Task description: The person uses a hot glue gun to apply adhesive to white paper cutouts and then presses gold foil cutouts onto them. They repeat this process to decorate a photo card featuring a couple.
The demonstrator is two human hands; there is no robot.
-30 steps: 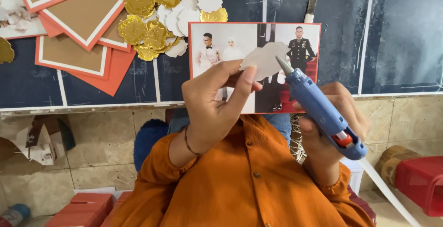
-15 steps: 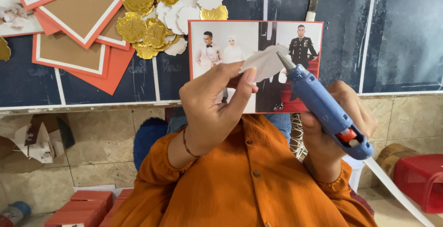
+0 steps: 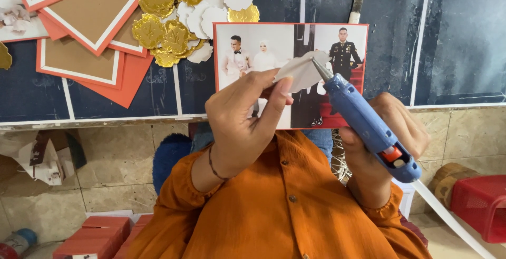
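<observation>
My left hand [image 3: 247, 116] pinches a small white scalloped paper piece [image 3: 303, 69] between thumb and fingers, held up over a red-bordered photo print [image 3: 263, 43] that lies on the dark board. My right hand [image 3: 392, 132] grips a blue hot glue gun [image 3: 366, 124]. Its metal nozzle tip touches the right edge of the paper piece. A white glue stick [image 3: 453, 222] sticks out of the gun's back end toward the lower right. My orange sleeves fill the lower middle of the view.
A heap of gold and white scalloped discs [image 3: 184, 11] lies at the upper middle. Orange-and-brown layered cards [image 3: 89, 37] cover the upper left of the dark board [image 3: 464, 37]. Red boxes [image 3: 100, 232] sit at the bottom left, a red basket [image 3: 482, 206] at the right.
Both hands, the paper piece and the glue gun have shifted slightly to the right together. The nozzle stays against the paper piece.
</observation>
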